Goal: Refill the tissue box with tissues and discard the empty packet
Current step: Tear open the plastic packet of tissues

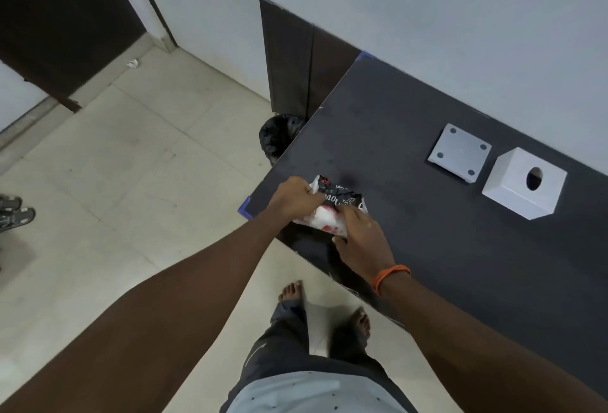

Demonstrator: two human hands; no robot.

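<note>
Right now both hands grip a tissue packet (332, 207) at the near left corner of the dark bench (427, 215). The left hand (294, 197) pinches its left end, and the right hand (362, 241) holds its near side. Farther right on the bench sits the white tissue box (523, 184) with a round hole on top. Its flat white base (459, 154) lies just beside it. A black bin (279, 134) stands on the floor by the bench's left edge.
</note>
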